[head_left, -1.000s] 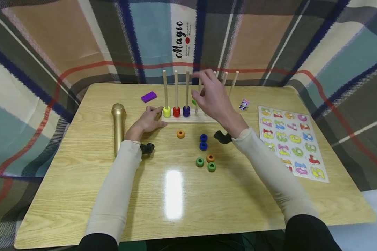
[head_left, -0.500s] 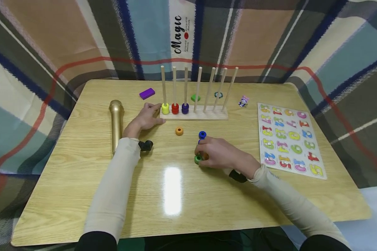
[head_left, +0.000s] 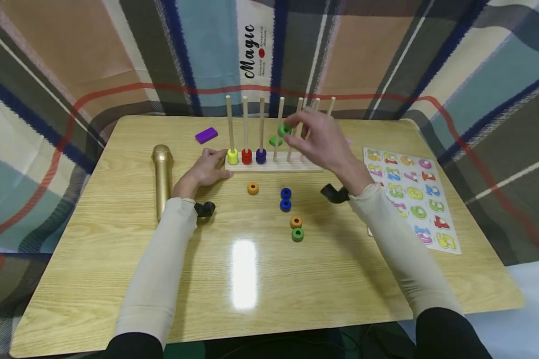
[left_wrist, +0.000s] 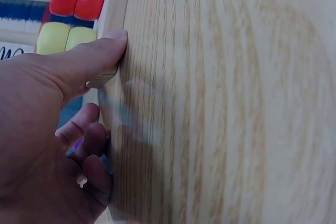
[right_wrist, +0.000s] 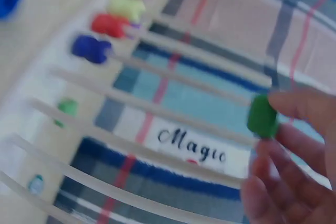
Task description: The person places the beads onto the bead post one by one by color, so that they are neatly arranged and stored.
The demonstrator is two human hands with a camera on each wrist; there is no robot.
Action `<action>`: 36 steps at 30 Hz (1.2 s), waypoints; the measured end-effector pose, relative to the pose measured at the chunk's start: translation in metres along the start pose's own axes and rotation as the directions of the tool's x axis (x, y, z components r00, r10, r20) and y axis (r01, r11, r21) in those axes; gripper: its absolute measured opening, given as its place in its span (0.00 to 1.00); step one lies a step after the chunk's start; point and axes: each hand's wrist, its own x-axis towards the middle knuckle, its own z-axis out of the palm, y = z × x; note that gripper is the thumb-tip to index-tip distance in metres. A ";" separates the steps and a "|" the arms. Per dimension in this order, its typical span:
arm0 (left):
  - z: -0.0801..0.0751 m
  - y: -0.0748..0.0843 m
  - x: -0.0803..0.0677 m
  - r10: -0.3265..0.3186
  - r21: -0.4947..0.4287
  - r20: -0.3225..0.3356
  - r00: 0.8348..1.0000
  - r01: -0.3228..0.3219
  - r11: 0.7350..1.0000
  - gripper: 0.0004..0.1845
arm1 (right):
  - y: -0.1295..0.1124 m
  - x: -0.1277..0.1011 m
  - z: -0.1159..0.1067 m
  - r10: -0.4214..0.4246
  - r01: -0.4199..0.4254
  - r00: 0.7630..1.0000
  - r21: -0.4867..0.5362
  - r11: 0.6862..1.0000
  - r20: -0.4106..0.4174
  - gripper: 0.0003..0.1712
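Observation:
A wooden rod stand [head_left: 274, 167] holds several upright rods, with a yellow ring [head_left: 232, 157], a red ring [head_left: 246, 157] and a blue ring [head_left: 261, 157] on the three left ones. My right hand [head_left: 316, 139] pinches a green ring [head_left: 284, 130] [right_wrist: 262, 116] in the air beside the fourth rod. My left hand [head_left: 204, 170] grips the stand's left end, thumb [left_wrist: 97, 59] pressed on its base. Loose rings lie in front: one orange [head_left: 253, 188], two blue [head_left: 285, 198], one orange [head_left: 296, 222] and one green [head_left: 297, 234].
A gold microphone [head_left: 162, 177] lies left of my left hand. A purple block [head_left: 206, 135] sits at the back left, and a green piece [head_left: 275, 141] lies behind the stand. A number puzzle board [head_left: 410, 193] lies on the right. Plaid cloth surrounds the table.
My right hand came down from the rods to the loose rings, picked up a green ring and lifted it back up to the rods. My left hand stayed on the stand.

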 end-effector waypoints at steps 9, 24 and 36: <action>0.006 -0.003 0.001 0.007 0.005 -0.003 1.000 -0.007 1.000 0.44 | -0.001 0.049 -0.008 0.163 -0.168 0.983 -0.055 0.984 -0.084 0.19; 0.005 -0.001 0.000 -0.016 -0.001 0.000 1.000 0.016 1.000 0.44 | -0.002 0.046 -0.001 0.212 -0.215 0.976 -0.094 0.972 -0.041 0.25; 0.000 -0.001 0.002 -0.027 0.009 0.001 1.000 0.027 1.000 0.44 | -0.023 -0.075 0.024 0.157 -0.129 0.930 -0.104 0.986 0.333 0.13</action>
